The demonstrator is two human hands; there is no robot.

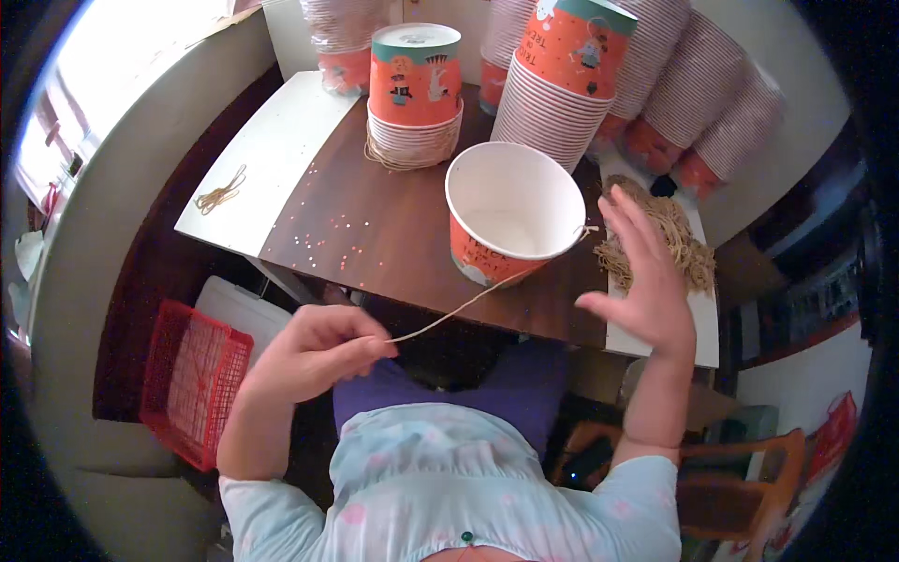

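Observation:
A white-lined orange paper bucket [471,248] stands upright, mouth up, near the front edge of the brown table. From a knot at the right side of its rim, a thin tan cord [459,307] runs across its front toward me. My left hand [323,347] pinches the cord's free end between thumb and fingers, in front of the table edge. My right hand [653,290] is open, its fingers spread and raised just right of the bucket. It holds nothing and seems apart from the rim.
Behind stand an upside-down bucket stack [415,89] with cords around its rims and a taller stack [554,117]. Plastic-wrapped stacks [688,84] line the back right. A cord pile [670,229] lies at right, a few loose cords [221,190] at left. A red basket [195,382] sits lower left.

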